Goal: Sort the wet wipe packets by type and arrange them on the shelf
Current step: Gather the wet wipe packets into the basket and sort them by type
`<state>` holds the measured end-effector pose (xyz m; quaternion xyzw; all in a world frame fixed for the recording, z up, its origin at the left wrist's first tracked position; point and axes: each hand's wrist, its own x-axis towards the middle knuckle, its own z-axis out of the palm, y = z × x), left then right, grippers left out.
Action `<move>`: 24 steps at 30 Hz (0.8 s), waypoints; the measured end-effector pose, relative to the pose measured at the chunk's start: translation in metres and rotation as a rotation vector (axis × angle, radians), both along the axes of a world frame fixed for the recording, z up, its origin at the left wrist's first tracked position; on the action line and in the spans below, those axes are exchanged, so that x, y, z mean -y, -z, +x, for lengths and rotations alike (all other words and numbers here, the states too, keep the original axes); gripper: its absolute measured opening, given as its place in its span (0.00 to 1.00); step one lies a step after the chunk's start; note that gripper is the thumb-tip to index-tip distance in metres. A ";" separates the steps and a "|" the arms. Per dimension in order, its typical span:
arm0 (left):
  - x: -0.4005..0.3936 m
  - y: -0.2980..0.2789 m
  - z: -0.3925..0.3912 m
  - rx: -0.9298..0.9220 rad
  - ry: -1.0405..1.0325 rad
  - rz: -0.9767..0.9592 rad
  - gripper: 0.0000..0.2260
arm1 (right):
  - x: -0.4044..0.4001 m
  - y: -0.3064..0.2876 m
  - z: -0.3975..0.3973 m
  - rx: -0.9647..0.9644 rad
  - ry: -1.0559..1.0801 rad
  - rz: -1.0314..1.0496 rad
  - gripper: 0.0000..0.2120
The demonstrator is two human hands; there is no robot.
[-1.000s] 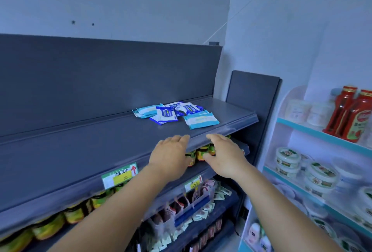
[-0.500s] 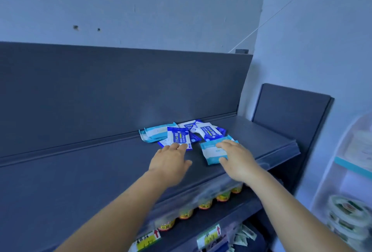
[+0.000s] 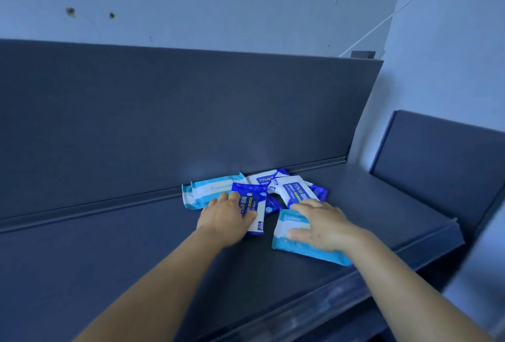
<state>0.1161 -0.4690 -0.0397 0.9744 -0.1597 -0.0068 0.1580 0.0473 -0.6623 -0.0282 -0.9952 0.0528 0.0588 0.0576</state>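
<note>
On the dark shelf [image 3: 369,205], the left hand [image 3: 225,217] now lies over a dark-blue packet [image 3: 255,206], fingers bent across its left half and thumb along its near edge, gripping it as best I can judge. The right hand [image 3: 322,223] presses flat, fingers nearly straight, on a light-blue packet [image 3: 297,248] at the front of the heap. A second ago both hands hovered at the shelf's front lip; they have since reached in and each landed on a different type, so sorting looks about to begin. Behind them more dark-blue packets [image 3: 293,191] and two striped light-blue packets [image 3: 210,191] overlap against the back panel [image 3: 191,112]. Beyond rise a pale wall [image 3: 218,0] and a side panel [image 3: 437,150].
</note>
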 end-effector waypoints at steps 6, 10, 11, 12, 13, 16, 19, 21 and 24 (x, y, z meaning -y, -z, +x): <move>-0.014 -0.006 0.006 -0.073 0.067 0.054 0.31 | 0.017 -0.018 -0.006 -0.148 0.065 0.130 0.43; -0.015 -0.007 0.006 -0.132 0.121 0.142 0.25 | 0.010 -0.024 -0.010 -0.162 0.190 0.051 0.43; -0.013 -0.007 0.005 -0.139 0.122 0.147 0.26 | 0.008 -0.024 -0.010 -0.147 0.209 0.029 0.40; -0.011 -0.007 0.004 -0.138 0.120 0.141 0.26 | 0.005 -0.024 -0.010 -0.129 0.220 0.017 0.35; -0.008 -0.008 0.003 -0.134 0.114 0.135 0.27 | 0.004 -0.023 -0.010 -0.104 0.226 0.022 0.32; -0.003 -0.013 -0.001 -0.136 0.070 0.087 0.33 | 0.000 -0.022 -0.013 -0.018 0.234 0.115 0.28; -0.005 -0.015 -0.004 -0.273 0.020 -0.093 0.29 | -0.003 -0.022 -0.021 0.100 0.233 0.105 0.22; -0.008 -0.014 -0.006 -0.315 0.021 -0.224 0.22 | -0.005 -0.023 -0.029 0.186 0.248 0.105 0.19; -0.012 -0.016 -0.018 -0.250 0.037 -0.369 0.14 | -0.011 -0.026 -0.044 0.318 0.285 0.099 0.15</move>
